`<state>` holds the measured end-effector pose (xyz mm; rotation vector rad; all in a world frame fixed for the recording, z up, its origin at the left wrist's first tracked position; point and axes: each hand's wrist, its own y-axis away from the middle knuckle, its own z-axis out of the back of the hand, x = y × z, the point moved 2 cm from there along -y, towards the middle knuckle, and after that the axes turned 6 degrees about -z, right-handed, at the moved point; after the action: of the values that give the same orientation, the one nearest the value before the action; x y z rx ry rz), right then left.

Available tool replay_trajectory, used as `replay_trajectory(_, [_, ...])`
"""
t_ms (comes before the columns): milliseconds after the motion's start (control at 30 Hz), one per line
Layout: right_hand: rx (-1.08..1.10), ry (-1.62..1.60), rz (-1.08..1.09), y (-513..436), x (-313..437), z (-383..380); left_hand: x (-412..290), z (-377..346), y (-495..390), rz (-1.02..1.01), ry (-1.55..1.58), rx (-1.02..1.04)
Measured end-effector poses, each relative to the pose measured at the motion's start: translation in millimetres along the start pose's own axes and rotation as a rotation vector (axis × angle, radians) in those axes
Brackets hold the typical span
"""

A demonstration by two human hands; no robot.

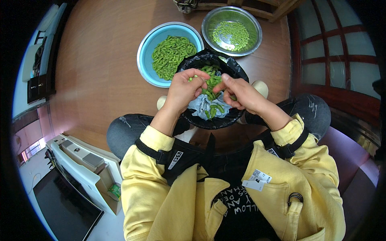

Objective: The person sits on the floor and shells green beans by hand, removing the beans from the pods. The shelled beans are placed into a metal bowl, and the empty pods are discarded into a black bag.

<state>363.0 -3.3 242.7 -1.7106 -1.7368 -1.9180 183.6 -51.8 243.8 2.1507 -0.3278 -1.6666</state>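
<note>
My left hand (184,88) is above a bin lined with a black plastic bag (212,123). Its fingers are pinched together, and light green shelled beans (191,79) show inside the grip. Across from it, my right hand (239,92) has its thumb and index finger apart. The other fingers curl around what looks like a green bean pod (233,97), mostly hidden. Below both hands, green pods (213,111) lie inside the bin on crumpled pale blue plastic (199,105).
A blue basket (146,60) full of whole pods sits in a metal basin beyond the bin, to the left. A steel bowl (257,33) of shelled beans stands to the right, near a wooden frame (256,12). At right is a paned door (325,57); a television (64,205) stands lower left.
</note>
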Motion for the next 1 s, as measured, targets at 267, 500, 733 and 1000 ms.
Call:
replay_trajectory(267, [0.096,-0.374,-0.030,3,7,-13,2,-19,8,-0.071,-0.081,0.270])
replay_trajectory(500, [0.113,-0.329,0.011,4,7,-17,3,-22,8,-0.200,-0.369,0.268])
replay_trajectory(733, [0.102,-0.246,0.006,5,12,-5,-14,-9,7,-0.337,-0.357,0.114])
replay_trajectory(1000, [0.142,-0.376,0.149,9,15,-7,-11,-14,11,-0.013,0.359,0.184])
